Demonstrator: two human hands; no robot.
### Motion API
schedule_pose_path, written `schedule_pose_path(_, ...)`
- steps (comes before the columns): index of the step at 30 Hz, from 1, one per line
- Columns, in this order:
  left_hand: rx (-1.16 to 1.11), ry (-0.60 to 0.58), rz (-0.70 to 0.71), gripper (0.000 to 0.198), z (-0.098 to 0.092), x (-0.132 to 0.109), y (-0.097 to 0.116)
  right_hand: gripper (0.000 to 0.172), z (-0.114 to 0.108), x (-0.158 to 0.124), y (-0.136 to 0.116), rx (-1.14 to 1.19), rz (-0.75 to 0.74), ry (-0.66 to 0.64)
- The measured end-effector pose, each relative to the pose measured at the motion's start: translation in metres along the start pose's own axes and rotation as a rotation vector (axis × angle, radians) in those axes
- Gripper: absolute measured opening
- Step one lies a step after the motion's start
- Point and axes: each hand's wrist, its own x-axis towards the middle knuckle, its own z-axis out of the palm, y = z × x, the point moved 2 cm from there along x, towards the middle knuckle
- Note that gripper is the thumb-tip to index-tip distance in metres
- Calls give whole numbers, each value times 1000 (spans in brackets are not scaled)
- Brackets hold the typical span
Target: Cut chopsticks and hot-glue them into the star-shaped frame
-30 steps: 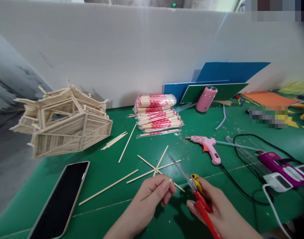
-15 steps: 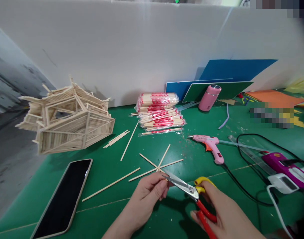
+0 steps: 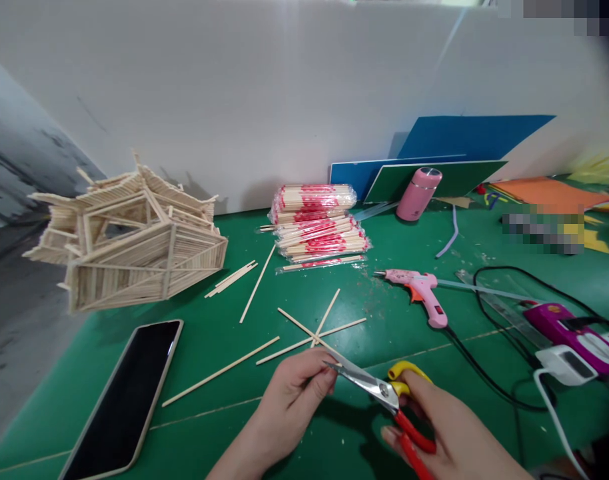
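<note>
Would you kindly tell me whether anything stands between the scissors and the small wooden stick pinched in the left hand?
Nothing visible does: the parted blades of the scissors, held in the right hand, are at the exposed tip of the small wooden stick in the left hand. The crossed sticks lie beyond.

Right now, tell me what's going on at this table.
A person's right hand holds scissors up to the left hand, which seems to pinch a thin stick, mostly hidden. Loose sticks, three of them crossed, lie on the green table. A stick-built model stands to the left, past a phone, and a pink glue gun lies to the right.
</note>
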Motion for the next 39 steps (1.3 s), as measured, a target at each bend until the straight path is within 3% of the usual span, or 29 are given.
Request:
schedule_pose_path(8,108,-11,20,30,7,0,8,22,8,2,5,24,-14,-90)
schedule_pose_path(10,160,-91,67,28,12,-1,12,20,4,10,7,47,-29,-12)
schedule_pose_path(12,225,-183,117,25,19,-4,14,19,-6,21,13,18,-13,151)
schedule_pose_path(14,293,-249,162,21,24,-7,15,22,-16,33,21,-99,49,304)
schedule_pose_path(17,412,-299,187,17,28,-14,12,33,-26,46,29,-324,46,407)
schedule_pose_path(21,549,-230,147,15,23,-21,6,37,-27,49,38,-481,-30,483)
schedule_pose_path(25,604,-156,125,18,14,-21,2,34,-27,43,42,-539,-53,448)
schedule_pose_path(27,586,-121,99,22,10,-18,2,32,-30,38,37,-479,-54,469)
schedule_pose_path(30,404,-93,-10,26,8,-11,1,24,-30,32,15,-187,-110,516)
schedule_pose_path(35,-8,-133,-185,31,10,-6,-3,19,2,30,-30,211,-487,121)
schedule_pose_path(39,-166,-153,-221,34,10,-7,-9,18,17,34,-36,346,-560,97)
